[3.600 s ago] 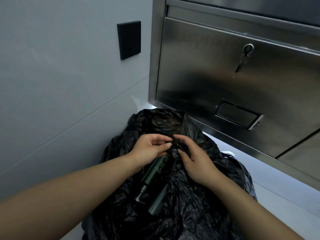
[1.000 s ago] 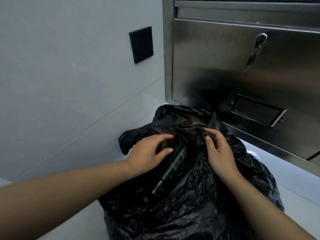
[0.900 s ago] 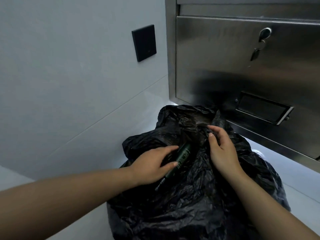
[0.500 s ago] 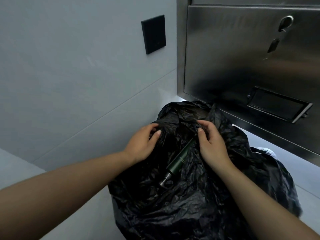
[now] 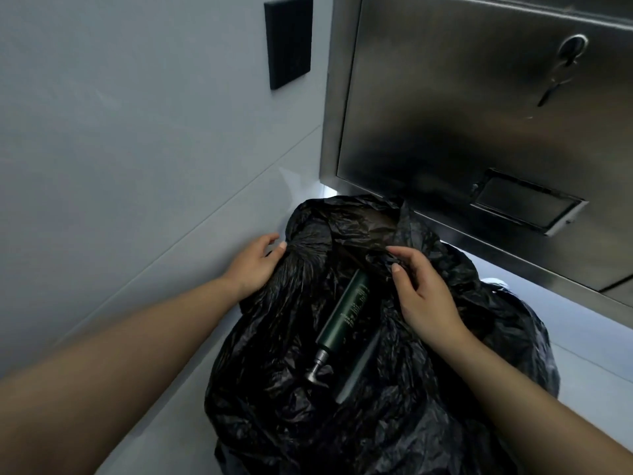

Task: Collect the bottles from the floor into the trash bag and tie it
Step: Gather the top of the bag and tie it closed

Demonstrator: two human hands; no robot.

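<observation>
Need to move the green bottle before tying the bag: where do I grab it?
Best grip the green bottle round its wide, straight body, not the thin pump neck, coming from above with the nearer right hand: it lies flat on the trash bag, sides exposed.

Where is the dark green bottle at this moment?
Head view, centre: the dark green bottle lies in folds of the black trash bag, between the left hand and the right hand.

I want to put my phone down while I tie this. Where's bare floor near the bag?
The left patch of floor lies between wall and bag; the right patch, between bag and cabinet. The bag top is crowded: left hand and right hand grip it, the bottle lying between them.
</observation>
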